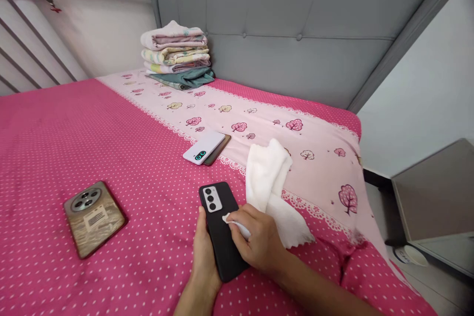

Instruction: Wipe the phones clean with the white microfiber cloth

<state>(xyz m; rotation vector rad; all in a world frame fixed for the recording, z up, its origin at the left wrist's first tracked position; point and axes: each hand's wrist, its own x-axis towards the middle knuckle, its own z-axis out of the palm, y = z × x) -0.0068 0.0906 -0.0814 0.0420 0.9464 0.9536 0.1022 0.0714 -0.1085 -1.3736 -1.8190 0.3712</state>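
A black phone [221,252] with a silver camera block lies back side up in my left hand [203,252], whose thumb runs along its left edge. My right hand [259,237] is closed on a small white wipe [240,228], pressed against the phone's back below the cameras. Just beyond my right hand, a white cloth [266,173] lies loosely spread on the bed. Farther off, a pale phone [207,145] rests partly on top of a dark phone [219,150]. To the left lies a brown patterned phone [94,229] with a round camera ring and a label.
The bed [55,148] has a pink dotted sheet with a tree-print band. Folded bedding [176,54] is stacked against the grey headboard [274,64]. A radiator [33,44] stands at the left wall, a low cabinet [437,192] and a white container [410,255] at the right.
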